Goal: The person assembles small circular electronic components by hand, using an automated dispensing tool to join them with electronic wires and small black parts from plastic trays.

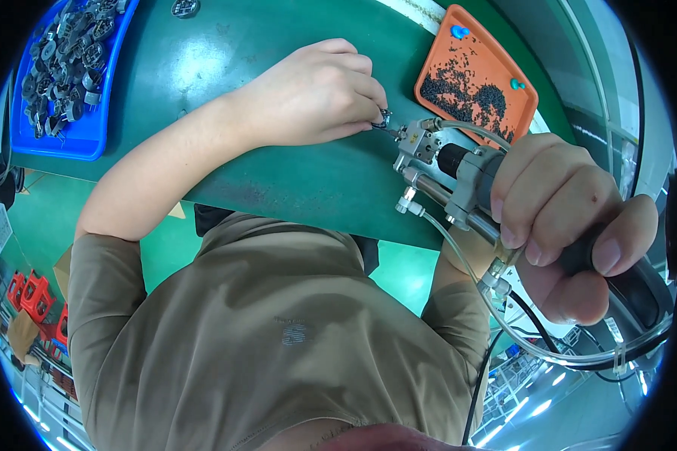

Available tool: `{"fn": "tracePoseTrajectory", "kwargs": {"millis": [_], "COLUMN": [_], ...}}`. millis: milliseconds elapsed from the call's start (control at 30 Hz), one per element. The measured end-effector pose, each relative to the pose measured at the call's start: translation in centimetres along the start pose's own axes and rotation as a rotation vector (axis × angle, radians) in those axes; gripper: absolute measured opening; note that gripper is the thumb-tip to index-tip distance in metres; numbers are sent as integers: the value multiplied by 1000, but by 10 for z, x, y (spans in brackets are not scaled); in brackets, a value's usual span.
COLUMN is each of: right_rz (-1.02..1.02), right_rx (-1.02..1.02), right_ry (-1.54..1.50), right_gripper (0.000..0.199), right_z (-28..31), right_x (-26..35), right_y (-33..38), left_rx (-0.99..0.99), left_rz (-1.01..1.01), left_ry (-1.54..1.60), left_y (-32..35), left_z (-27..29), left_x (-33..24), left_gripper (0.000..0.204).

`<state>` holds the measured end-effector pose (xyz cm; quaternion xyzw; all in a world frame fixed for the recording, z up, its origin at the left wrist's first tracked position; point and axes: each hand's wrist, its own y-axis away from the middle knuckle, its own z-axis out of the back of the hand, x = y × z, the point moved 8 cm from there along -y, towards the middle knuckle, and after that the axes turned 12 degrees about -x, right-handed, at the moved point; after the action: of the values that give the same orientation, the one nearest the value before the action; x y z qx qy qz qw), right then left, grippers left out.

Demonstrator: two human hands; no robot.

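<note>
My left hand (320, 92) is closed, fingertips pinching a small dark part (384, 118) over the green table; most of that part is hidden by the fingers. My right hand (560, 214) wraps around a power screwdriver (470, 192) with a metal head and attached hoses. The screwdriver lies tilted, its narrow tip pointing left and meeting the small part or nearly so; I cannot tell whether they touch. Beyond the tool lies an orange tray (485, 64) holding many tiny black screws (459, 98), plus a blue knob-like piece (459, 31) and a teal one (517, 84).
A blue tray (90, 146) heaped with round dark parts (64, 64) stands at the far left of the green table (278, 184). One similar loose part (185, 8) lies near the far edge. A clear hose (557, 359) loops below my right hand. Red stools (34, 297) stand on the floor.
</note>
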<state>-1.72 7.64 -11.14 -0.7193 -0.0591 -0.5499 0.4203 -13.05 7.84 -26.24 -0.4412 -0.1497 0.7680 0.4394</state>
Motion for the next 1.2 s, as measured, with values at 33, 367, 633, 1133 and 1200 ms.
{"fn": "tracePoseTrajectory", "kwargs": {"millis": [33,367,633,1133,1200], "right_rz": [-1,41,-102,241,199], "right_rx": [-1,113,96,-438,-387], "right_ry": [-1,-30,143,63,47], "right_gripper": [37,38,24,27,28], "right_z": [0,-18,-18,26,27], "right_x": [4,-2,-6,78,69], "right_y": [-5,-16,-14,17,19], "left_rx": [-4,11,54,13,-118], "left_rz": [-3,-8,21,-23,-6], "left_ry": [3,-7,-14,-472,-648], "left_y": [0,-1,-3,-17,-19], "left_z": [0,-3,-2,61,125], "left_x": [0,-4,1,-9,-8], "left_gripper": [10,10,11,6,4]}}
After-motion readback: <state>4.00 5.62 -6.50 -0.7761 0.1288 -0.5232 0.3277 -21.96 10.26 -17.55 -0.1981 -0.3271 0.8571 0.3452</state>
